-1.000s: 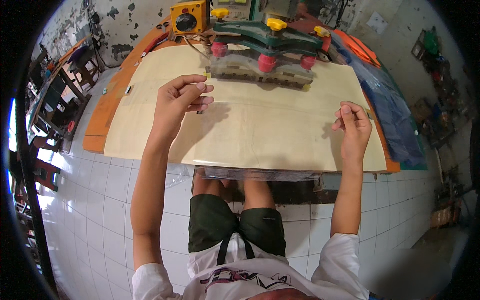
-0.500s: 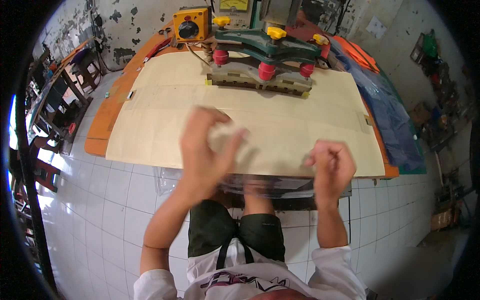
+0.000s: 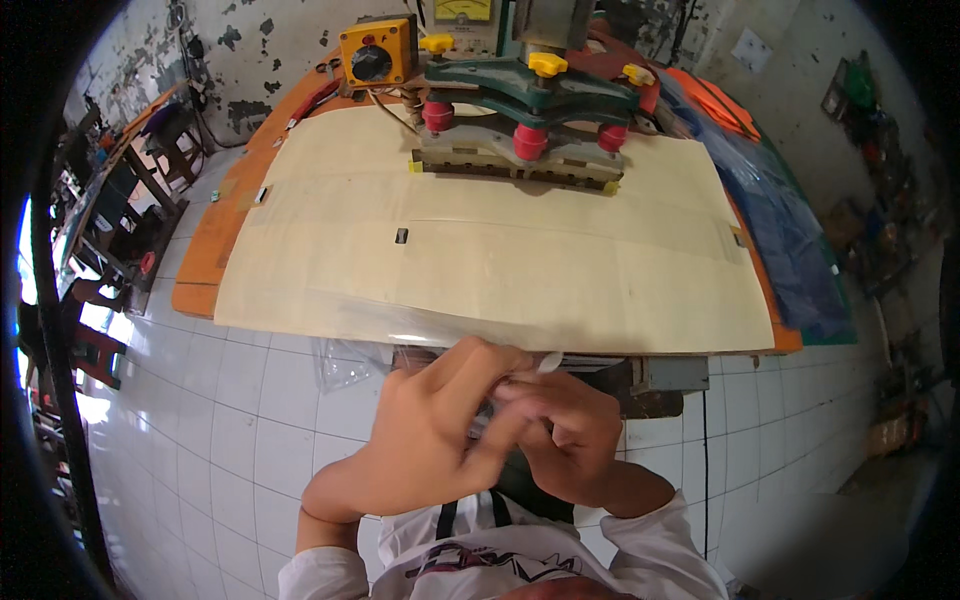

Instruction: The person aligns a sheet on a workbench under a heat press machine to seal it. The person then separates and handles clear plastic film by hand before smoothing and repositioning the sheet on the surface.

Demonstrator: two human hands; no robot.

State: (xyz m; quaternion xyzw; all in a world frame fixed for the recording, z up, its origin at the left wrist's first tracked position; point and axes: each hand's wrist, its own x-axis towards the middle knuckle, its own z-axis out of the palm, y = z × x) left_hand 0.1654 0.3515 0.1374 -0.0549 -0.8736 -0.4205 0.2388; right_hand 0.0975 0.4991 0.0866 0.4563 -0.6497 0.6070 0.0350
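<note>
Both hands meet low in front of me, just off the near edge of the table. My left hand (image 3: 425,430) is closed, its fingertips pinching a clear plastic sheet (image 3: 400,318). My right hand (image 3: 572,432) is closed against the left fingertips, gripping the same plastic; a small folded bit sticks up between them. The sheet stretches left over the front edge of a cream board (image 3: 500,265) on the tabletop. Much of the plastic is hidden by my fingers.
Beyond the board stands a press head (image 3: 530,90) with yellow knobs, red posts and a long metal bar (image 3: 515,172). A yellow control box (image 3: 376,55) is at its left. Blue plastic sheets (image 3: 770,220) lie at the right. More clear plastic (image 3: 350,365) hangs below the front edge.
My hands, apart over the board before, have come together and drawn back toward my body. The clear plastic now lies over the board's near edge.
</note>
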